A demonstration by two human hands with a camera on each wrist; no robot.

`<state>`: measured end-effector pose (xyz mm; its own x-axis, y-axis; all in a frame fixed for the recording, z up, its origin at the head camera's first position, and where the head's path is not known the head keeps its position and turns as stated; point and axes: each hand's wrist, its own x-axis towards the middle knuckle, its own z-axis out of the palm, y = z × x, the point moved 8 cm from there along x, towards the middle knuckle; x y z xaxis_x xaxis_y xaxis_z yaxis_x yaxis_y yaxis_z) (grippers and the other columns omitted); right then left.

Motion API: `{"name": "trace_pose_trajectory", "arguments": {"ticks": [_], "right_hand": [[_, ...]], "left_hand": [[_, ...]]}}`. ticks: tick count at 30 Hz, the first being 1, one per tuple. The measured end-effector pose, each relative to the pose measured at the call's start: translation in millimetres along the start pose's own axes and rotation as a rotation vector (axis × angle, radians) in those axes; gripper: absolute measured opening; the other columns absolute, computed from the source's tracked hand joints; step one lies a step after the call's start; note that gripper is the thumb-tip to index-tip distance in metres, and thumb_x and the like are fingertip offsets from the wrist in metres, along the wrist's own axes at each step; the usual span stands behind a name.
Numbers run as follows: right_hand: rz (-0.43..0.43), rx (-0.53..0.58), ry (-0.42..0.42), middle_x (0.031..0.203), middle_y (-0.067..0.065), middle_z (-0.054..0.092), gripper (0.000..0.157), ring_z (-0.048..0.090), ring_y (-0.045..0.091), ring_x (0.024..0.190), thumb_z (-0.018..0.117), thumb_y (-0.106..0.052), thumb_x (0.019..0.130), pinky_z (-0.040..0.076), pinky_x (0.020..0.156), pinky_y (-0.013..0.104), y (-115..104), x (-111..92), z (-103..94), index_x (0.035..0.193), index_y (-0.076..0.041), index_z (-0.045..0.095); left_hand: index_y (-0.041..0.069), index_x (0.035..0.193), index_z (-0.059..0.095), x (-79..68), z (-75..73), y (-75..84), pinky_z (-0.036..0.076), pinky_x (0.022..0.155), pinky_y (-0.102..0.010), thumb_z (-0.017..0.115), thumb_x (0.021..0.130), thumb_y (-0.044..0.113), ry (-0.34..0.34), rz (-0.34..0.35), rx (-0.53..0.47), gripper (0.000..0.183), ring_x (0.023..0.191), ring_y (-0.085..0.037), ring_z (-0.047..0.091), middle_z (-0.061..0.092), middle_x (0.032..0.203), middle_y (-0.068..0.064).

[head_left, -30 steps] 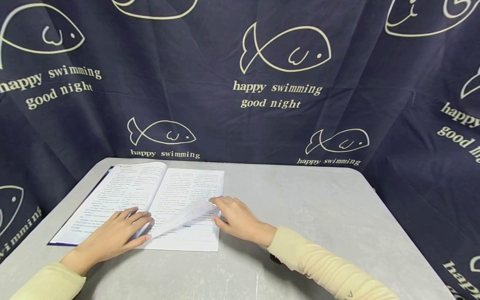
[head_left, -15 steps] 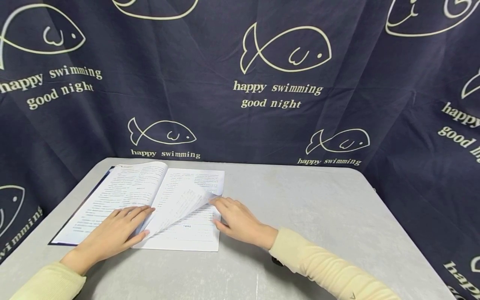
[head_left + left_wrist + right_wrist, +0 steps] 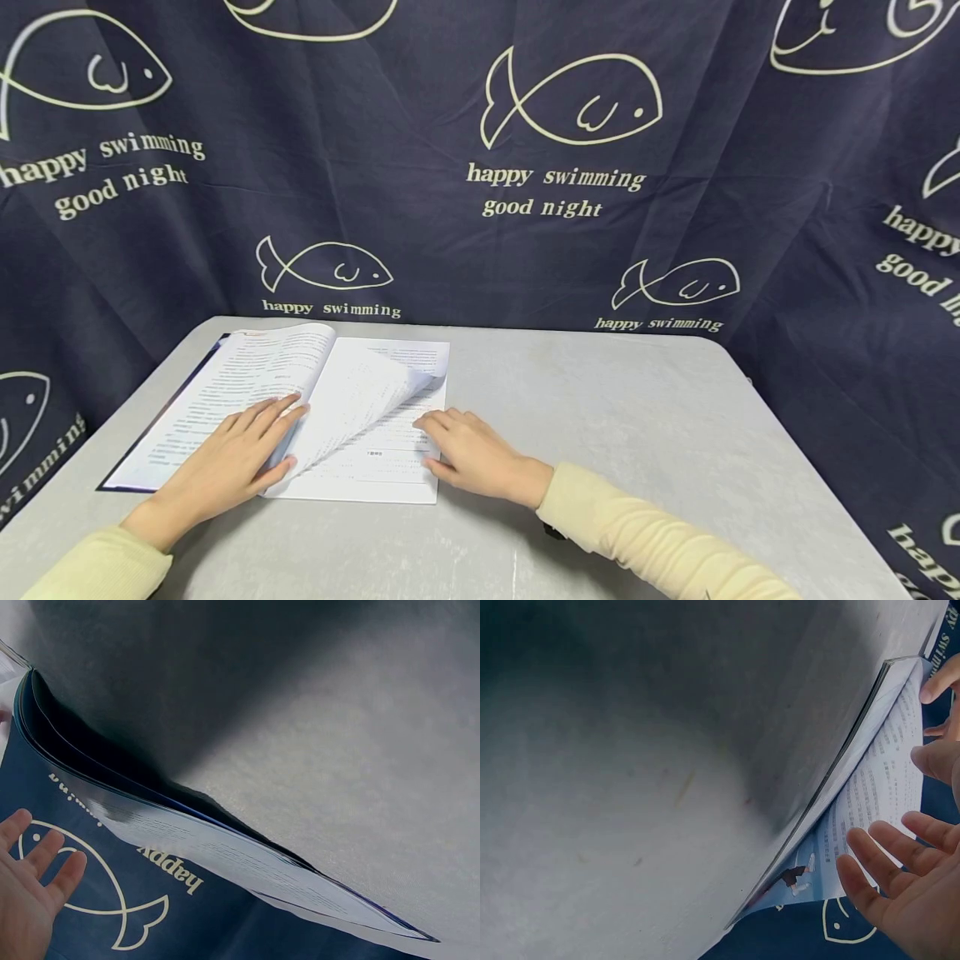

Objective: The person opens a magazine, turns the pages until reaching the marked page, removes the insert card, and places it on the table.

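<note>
An open book [image 3: 225,375] with printed pages and a dark cover edge lies at the left of the table. My left hand [image 3: 228,454] rests on its left side, fingertips close to the spine; its fingers [image 3: 56,877] look spread in the left wrist view. On the right side, a page [image 3: 367,396] is curled up, its lower corner folded back toward the top. My right hand [image 3: 476,458] is at the book's right edge, below that curl, fingers gently bent and holding nothing. In the right wrist view, its fingers [image 3: 885,862] are apart in front of the printed page [image 3: 866,791].
The grey table [image 3: 600,417] extends right of the book and toward the front. Behind it hangs a dark blue curtain [image 3: 420,200] with white fish drawings and lettering. Both forearms wear pale yellow sleeves [image 3: 622,517].
The page has curled farther up and leftward. My right hand has let go of its corner and dropped slightly toward me. The left hand's fingers have straightened and shifted slightly up the page.
</note>
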<state>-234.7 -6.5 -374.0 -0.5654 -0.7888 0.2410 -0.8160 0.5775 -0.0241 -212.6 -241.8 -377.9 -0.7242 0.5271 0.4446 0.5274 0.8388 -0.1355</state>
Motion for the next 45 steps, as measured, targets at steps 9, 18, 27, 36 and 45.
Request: {"name": "trace_pose_trajectory", "arguments": {"ticks": [9,18,27,36,45], "right_hand": [[-0.009,-0.001,-0.045,0.124,0.003,0.056,0.047,0.053,0.017,0.110,0.056,-0.034,0.088,0.046,0.092,0.036,-4.1,-1.7,5.5,0.127,-0.010,0.046],[-0.040,-0.027,-0.081,0.121,0.002,0.057,0.046,0.055,0.016,0.105,0.058,-0.035,0.086,0.047,0.087,0.033,-9.1,-3.2,10.6,0.125,-0.011,0.048],[-0.050,-0.035,-0.128,0.116,0.000,0.058,0.044,0.055,0.015,0.102,0.059,-0.038,0.085,0.047,0.088,0.037,-12.3,-5.5,15.3,0.122,-0.014,0.050],[-0.033,-0.025,-0.170,0.116,-0.001,0.058,0.051,0.054,0.014,0.102,0.059,-0.046,0.084,0.046,0.089,0.038,-12.1,-6.3,19.6,0.123,-0.014,0.050],[-0.043,-0.033,-0.170,0.116,-0.001,0.058,0.059,0.053,0.014,0.101,0.058,-0.054,0.080,0.046,0.086,0.036,-13.3,-6.4,19.8,0.123,-0.015,0.049]], "left_hand": [[0.021,0.133,0.047,0.1,0.3,2.7,0.038,0.087,-0.047,0.059,0.078,0.031,0.023,0.032,0.017,0.057,0.117,-0.030,0.043,0.043,0.138,-0.008],[0.026,0.133,0.047,0.0,-0.1,5.8,0.037,0.087,-0.049,0.053,0.084,0.032,0.017,0.074,0.015,0.049,0.118,-0.031,0.044,0.043,0.138,-0.007],[0.027,0.132,0.048,-1.1,3.6,4.6,0.036,0.089,-0.048,0.054,0.085,0.036,-0.014,0.058,0.016,0.048,0.119,-0.030,0.043,0.043,0.138,-0.007],[0.021,0.129,0.051,-1.8,4.9,4.0,0.036,0.089,-0.048,0.059,0.079,0.049,-0.015,0.044,0.033,0.058,0.117,-0.031,0.044,0.044,0.137,-0.008],[0.014,0.130,0.049,-0.5,3.5,4.7,0.036,0.089,-0.047,0.061,0.077,0.046,0.000,0.049,0.036,0.064,0.118,-0.030,0.044,0.046,0.135,-0.010]]}}
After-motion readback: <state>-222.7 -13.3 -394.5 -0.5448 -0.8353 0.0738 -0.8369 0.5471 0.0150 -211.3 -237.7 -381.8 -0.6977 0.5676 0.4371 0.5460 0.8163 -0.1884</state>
